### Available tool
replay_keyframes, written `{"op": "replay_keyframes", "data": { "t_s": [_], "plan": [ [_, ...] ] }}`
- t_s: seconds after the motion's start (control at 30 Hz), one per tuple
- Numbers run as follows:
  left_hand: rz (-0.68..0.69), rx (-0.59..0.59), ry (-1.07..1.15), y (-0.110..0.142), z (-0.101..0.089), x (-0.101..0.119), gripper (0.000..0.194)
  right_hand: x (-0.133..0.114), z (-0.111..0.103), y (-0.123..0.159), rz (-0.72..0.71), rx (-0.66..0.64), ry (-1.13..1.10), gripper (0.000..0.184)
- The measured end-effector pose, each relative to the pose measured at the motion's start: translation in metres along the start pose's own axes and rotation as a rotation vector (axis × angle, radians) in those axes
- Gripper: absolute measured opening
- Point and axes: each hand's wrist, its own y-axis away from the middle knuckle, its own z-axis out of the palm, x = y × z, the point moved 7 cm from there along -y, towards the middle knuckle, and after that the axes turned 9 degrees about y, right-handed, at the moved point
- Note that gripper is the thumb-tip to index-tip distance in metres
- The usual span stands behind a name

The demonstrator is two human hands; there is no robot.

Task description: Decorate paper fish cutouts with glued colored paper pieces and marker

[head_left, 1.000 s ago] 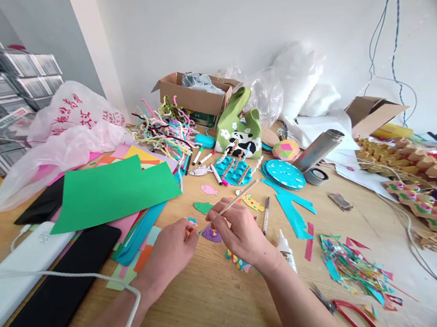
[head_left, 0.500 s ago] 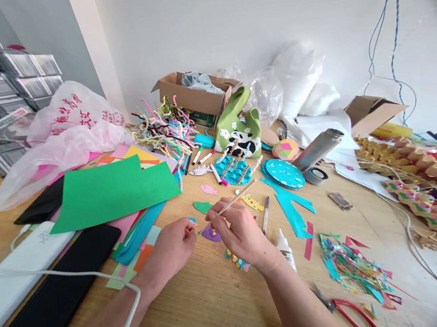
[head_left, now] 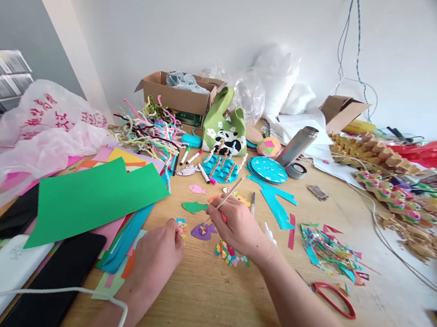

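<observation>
My right hand (head_left: 237, 224) pinches a thin wooden stick (head_left: 230, 191), its lower end close over a purple paper fish (head_left: 202, 232) with small coloured pieces on its body. To the left of that fish my left hand (head_left: 161, 252) is closed, with thumb and fingers together; whatever lies between them is hidden. Small coloured paper bits (head_left: 181, 226) show just beyond its fingertips. A pile of coloured paper dots (head_left: 229, 252) lies below the right hand. Above the hands are a green paper fish (head_left: 194, 207) and a pink paper fish (head_left: 196, 189).
Green paper sheets (head_left: 95, 197) and a black phone (head_left: 45, 307) lie left, crossed by a white cable (head_left: 58, 288). A glue bottle (head_left: 269, 234) stands partly behind my right wrist. Red-handled scissors (head_left: 334, 298), paper scraps (head_left: 328, 251) and a metal flask (head_left: 298, 146) are to the right.
The camera view has swung to the right. My left hand has drawn back from the purple fish, which shows more fully. The stick stays in my right hand.
</observation>
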Motion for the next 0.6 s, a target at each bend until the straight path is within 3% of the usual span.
{"op": "replay_keyframes", "data": {
  "t_s": [0.13,0.27,0.43,0.6],
  "plan": [
    [0.059,0.075,-0.027,0.002,-0.001,0.005,0.022,0.009,0.004,0.014,0.056,0.039,-0.005,0.031],
    [0.338,0.197,-0.001,0.009,0.002,0.023,0.03,0.013,0.008,0.021,0.082,0.069,0.003,0.033],
    [0.547,0.148,0.038,0.018,0.02,0.037,0.044,0.01,0.012,0.019,0.063,0.073,0.027,0.033],
    [0.574,0.108,0.027,0.02,0.031,0.038,0.044,0.01,0.014,0.018,0.054,0.069,0.041,0.034]
  ]
}}
